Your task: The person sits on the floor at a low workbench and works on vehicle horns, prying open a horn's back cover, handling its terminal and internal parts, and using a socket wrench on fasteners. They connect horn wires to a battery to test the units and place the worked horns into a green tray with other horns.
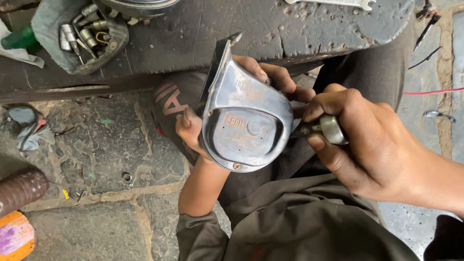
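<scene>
A grey metal snail-shaped vehicle horn (243, 115) sits in my left hand (193, 131), whose fingers wrap round its back and show at its top edge. Its round labelled face points at the camera, with a small screw near the bottom rim. My right hand (360, 145) grips a tool with a shiny metal handle (331, 129), its dark tip pressed against the horn's right side. Both hands are over my lap, above dark trousers.
A dark worn bench (220, 27) runs across the top, bearing a spanner (329, 0) and a grey cloth pouch of sockets (83, 35). A red wire (439, 91) lies right. A rusty pipe (14, 192) and orange can (7, 238) sit lower left on stone floor.
</scene>
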